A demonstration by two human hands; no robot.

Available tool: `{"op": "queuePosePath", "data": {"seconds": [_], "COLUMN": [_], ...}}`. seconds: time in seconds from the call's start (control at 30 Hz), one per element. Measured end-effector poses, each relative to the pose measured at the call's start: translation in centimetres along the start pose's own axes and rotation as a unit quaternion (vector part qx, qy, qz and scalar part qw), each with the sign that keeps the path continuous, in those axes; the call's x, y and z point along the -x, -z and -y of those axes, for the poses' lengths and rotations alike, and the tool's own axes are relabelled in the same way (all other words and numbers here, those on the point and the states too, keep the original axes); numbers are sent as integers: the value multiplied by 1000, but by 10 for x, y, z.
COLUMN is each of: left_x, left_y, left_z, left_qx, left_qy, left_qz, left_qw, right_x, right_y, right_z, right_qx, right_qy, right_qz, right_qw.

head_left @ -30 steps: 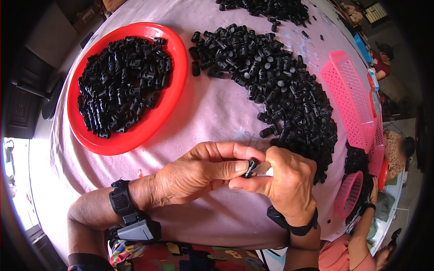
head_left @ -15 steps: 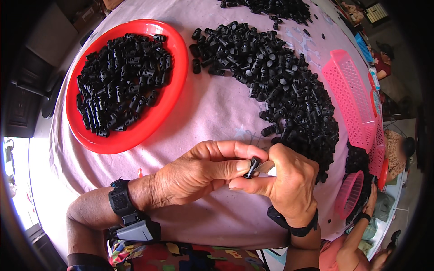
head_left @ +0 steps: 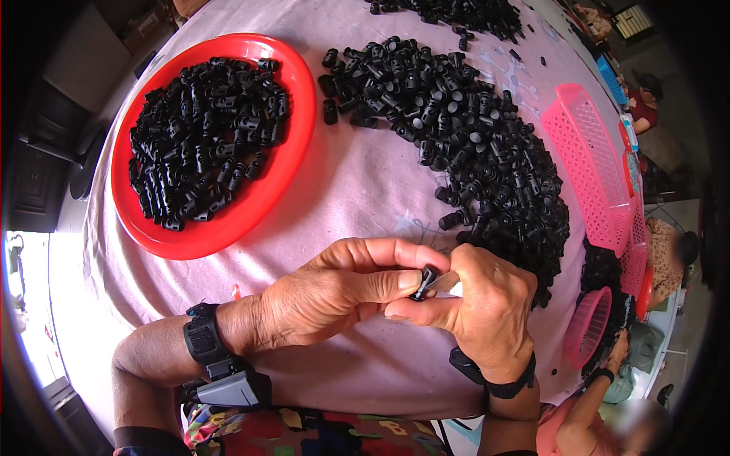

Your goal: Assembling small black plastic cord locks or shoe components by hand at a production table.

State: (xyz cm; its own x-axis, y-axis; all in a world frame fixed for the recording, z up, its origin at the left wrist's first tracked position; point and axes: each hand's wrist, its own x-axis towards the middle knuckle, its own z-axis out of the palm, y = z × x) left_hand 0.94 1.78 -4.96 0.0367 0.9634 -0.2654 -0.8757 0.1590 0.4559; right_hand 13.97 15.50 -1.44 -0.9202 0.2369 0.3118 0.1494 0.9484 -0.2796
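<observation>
Between the thumb and forefinger of my left hand [head_left: 342, 285] is a small black plastic cord lock [head_left: 426, 282], held tilted above the cloth. My right hand [head_left: 487, 304] is closed around a thin, flat, blade-like tool [head_left: 442, 284], pale and shiny, its far part hidden in the fingers. The tool's end meets the cord lock, and my right thumb lies just beneath it. Just beyond my hands spreads a big heap of black cord locks [head_left: 487, 144]. To the left, a red round tray [head_left: 300, 144] carries many more of them.
A pink cloth [head_left: 350, 182] covers the table. On the right stand pink perforated baskets [head_left: 585, 152] and a smaller pink basket [head_left: 587, 328]. More black pieces [head_left: 456, 14] lie at the far edge. Another person's arm [head_left: 589, 403] reaches in at the lower right.
My hands hold nearly the same pose, with the tool still against the cord lock. The other person's arm at the lower right has shifted, and their head has come further into view.
</observation>
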Motion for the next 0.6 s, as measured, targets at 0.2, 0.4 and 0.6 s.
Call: {"op": "queuePosePath", "data": {"seconds": [0.2, 0.4, 0.6], "left_x": [1, 0, 0], "left_y": [2, 3, 1], "left_z": [0, 1, 1], "left_qx": [18, -7, -10], "left_qy": [0, 0, 3], "left_qz": [-2, -14, -11], "left_qw": [1000, 1000, 1000], "right_x": [-3, 1, 0], "right_y": [4, 1, 0], "right_z": [-1, -1, -1], "right_qx": [-1, -18, -42], "right_qy": [28, 6, 0], "right_qz": [13, 26, -1], "right_qw": [1000, 1000, 999]}}
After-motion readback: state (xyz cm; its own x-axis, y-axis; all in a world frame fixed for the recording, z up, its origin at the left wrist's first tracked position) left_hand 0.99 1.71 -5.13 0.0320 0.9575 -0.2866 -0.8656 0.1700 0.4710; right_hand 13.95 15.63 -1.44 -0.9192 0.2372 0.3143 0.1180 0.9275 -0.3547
